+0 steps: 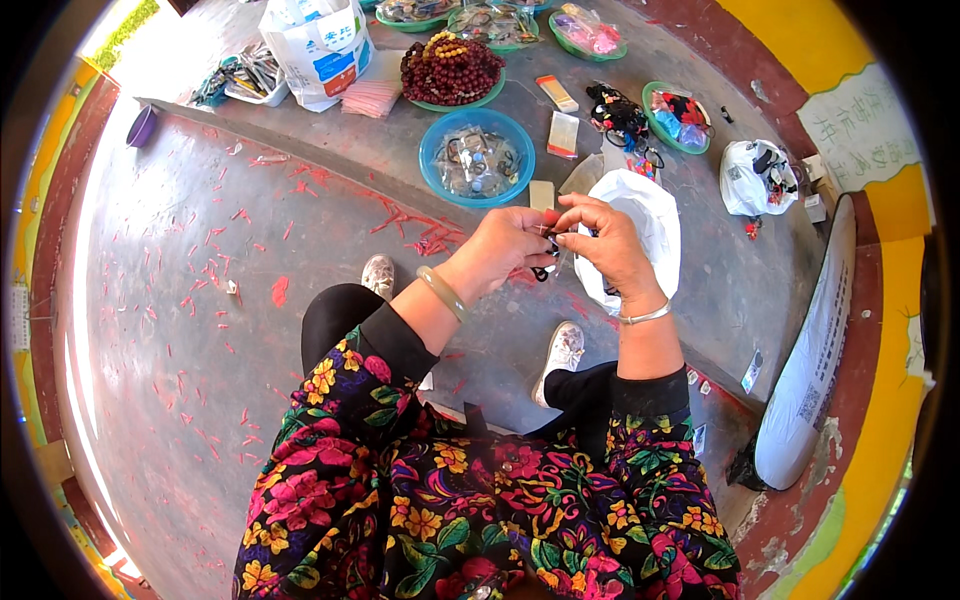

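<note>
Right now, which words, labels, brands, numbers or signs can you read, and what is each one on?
I won't copy wording, only where it stands:
White plastic bag, upper left: blue lettering.
Pale wall sheet: handwritten characters.
Long silvery package: dark print, too small to read.
Orange-and-white boxes: too small to read.
Small dark piece between left hand and right hand: no lettering discernible.

Hangs as a small black looped cord (552,246), pinched between the fingertips of left hand (503,250) and right hand (612,248), upper part partly hidden.
</note>
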Tool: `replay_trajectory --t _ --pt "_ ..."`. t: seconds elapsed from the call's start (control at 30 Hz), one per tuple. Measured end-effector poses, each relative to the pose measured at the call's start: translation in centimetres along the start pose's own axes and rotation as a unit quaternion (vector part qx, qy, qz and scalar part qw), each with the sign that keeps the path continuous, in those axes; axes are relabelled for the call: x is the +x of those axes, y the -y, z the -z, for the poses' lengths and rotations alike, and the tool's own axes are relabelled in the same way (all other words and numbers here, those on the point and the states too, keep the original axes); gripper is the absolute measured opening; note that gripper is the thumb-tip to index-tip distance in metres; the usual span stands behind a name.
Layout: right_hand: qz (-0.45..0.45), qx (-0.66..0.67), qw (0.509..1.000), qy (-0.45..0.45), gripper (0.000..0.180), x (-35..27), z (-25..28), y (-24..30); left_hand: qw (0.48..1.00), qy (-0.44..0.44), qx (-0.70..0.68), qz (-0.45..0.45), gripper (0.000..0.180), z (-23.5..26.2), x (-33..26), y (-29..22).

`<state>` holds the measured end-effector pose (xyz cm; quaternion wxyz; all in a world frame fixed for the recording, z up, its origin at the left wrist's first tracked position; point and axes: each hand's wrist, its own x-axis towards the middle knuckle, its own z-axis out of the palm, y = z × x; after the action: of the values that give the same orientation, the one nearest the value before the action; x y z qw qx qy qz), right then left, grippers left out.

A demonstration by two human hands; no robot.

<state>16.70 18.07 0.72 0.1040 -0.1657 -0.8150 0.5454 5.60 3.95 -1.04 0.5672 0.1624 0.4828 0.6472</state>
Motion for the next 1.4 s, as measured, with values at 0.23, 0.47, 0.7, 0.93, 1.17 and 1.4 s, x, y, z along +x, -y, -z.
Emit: replay_trajectory --t 0.23,0.47,0.7,0.93,1.17,1.4 --pt "-0.047 0.072 0.994 0.063 0.011 0.0 0.8 -0.2 1.0 0.026 0.013 0.002 0.029 0.1 0.1 0.3" --pt "-0.031 0.038 0.997 0.066 0.012 0.1 1.2 -0.5 0.999 0.005 0.032 0.03 0.029 0.2 0.3 0.6" --pt "0.015 0.01 1.0 -0.001 0.016 0.1 0.5 -0.3 1.0 -0.015 0.021 0.014 0.029 -0.1 0.1 0.4" --pt "0.009 -0.041 0.999 0.029 0.015 0.1 0.7 -0.5 1.0 -0.012 0.013 -0.006 0.029 -0.4 -0.2 0.0" --pt "-0.054 0.086 0.991 0.084 0.015 0.2 0.8 -0.5 1.0 -0.007 0.02 0.007 0.027 -0.4 -0.1 0.1" --pt "-0.037 0.077 0.994 0.06 0.012 0.1 0.4 -0.1 1.0 -0.006 0.003 -0.018 0.026 -0.4 0.2 0.7"
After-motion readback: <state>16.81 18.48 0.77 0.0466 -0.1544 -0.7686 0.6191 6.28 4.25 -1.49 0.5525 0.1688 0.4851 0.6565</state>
